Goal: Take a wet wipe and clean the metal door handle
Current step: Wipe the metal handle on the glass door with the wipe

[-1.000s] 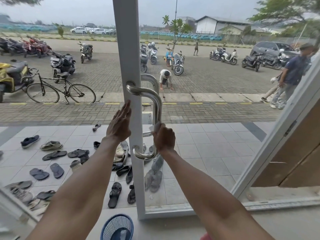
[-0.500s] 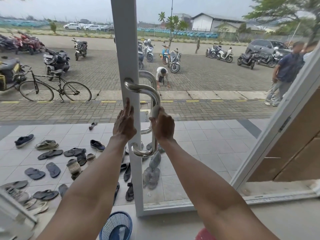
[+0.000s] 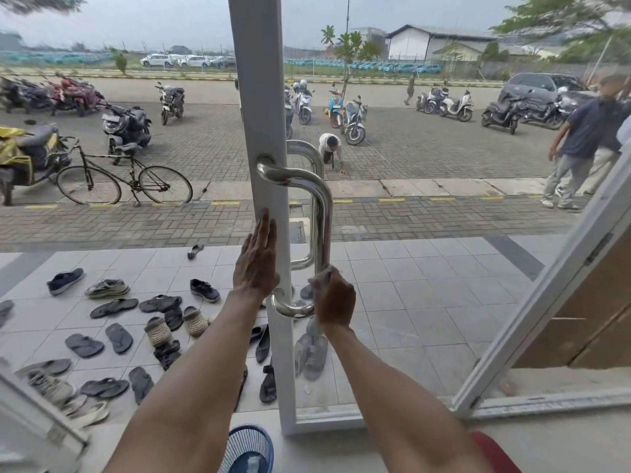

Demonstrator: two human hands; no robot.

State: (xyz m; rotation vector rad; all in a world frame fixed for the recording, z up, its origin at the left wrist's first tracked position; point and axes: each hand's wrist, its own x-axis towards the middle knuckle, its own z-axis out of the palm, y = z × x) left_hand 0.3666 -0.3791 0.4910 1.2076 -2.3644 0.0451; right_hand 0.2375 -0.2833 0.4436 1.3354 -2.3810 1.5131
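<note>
A shiny metal door handle [image 3: 322,213], a bent tube, is fixed to the white frame [image 3: 263,97] of a glass door. My right hand [image 3: 334,300] is wrapped around the lower part of the handle's upright bar, with a pale wet wipe [image 3: 319,278] pressed between palm and metal; only a crumpled edge of the wipe shows above my fingers. My left hand [image 3: 256,259] lies flat against the white frame, fingers straight and pointing up, holding nothing. A second handle on the outer side shows through the glass.
Through the glass, several sandals and shoes [image 3: 116,307] lie on grey tiles. A blue mesh basket [image 3: 247,450] stands at the door's foot. An open door leaf [image 3: 546,295] leans at the right. Two people [image 3: 580,145] stand outside at the right, by parked motorbikes.
My right hand with the wipe slid up the handle's bar, then back down to its lower bend. My left hand stayed flat on the frame.
</note>
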